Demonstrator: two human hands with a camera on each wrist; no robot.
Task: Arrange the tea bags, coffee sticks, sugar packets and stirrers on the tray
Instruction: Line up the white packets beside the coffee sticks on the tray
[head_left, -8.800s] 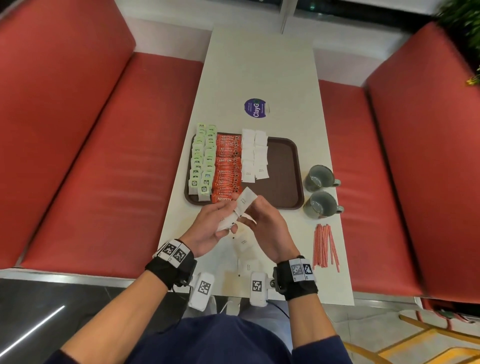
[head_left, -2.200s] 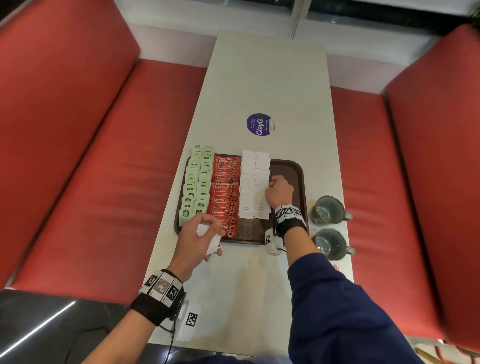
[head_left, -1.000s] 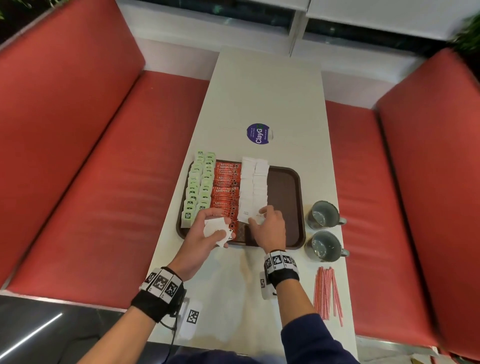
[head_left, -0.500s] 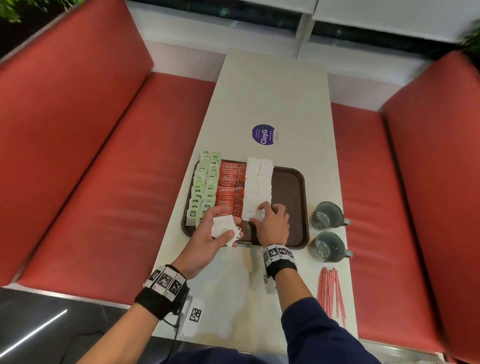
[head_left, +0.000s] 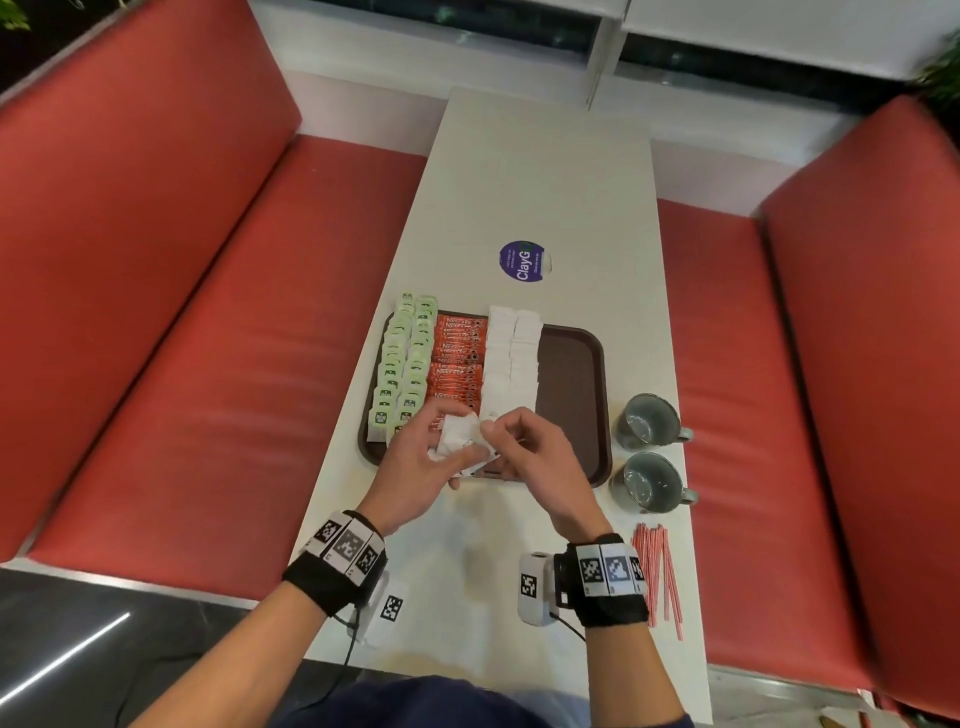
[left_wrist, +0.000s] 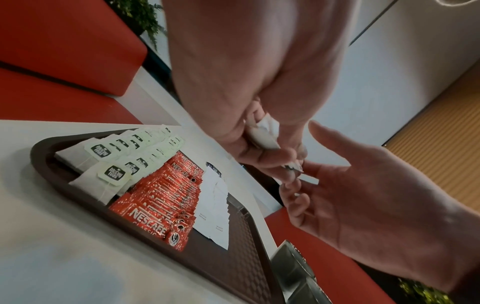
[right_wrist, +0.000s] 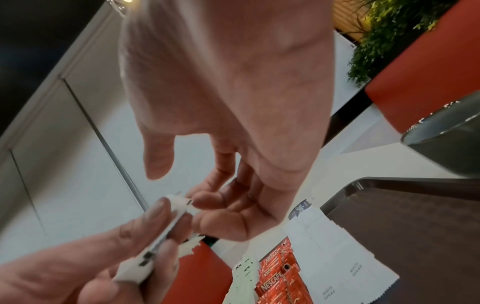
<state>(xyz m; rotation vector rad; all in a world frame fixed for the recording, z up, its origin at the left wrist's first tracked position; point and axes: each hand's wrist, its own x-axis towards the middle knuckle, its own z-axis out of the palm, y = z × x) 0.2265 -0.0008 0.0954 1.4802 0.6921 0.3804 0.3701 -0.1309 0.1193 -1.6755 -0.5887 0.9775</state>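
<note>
Between both hands, over the tray's (head_left: 597, 415) near edge: left hand (head_left: 421, 467) clutching a sugar packet stack (head_left: 460, 439), right hand (head_left: 535, 457) pinching one off; risking spilling loosely fanned packets.

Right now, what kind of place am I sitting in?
Probably a café or diner booth: red padded benches flank a narrow white table, with a brown serving tray and two grey mugs.

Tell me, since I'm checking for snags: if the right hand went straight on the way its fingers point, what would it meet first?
Most likely the sugar packets held in the left hand. The right hand has its fingertips already at that stack's edge, above the tray.
</note>
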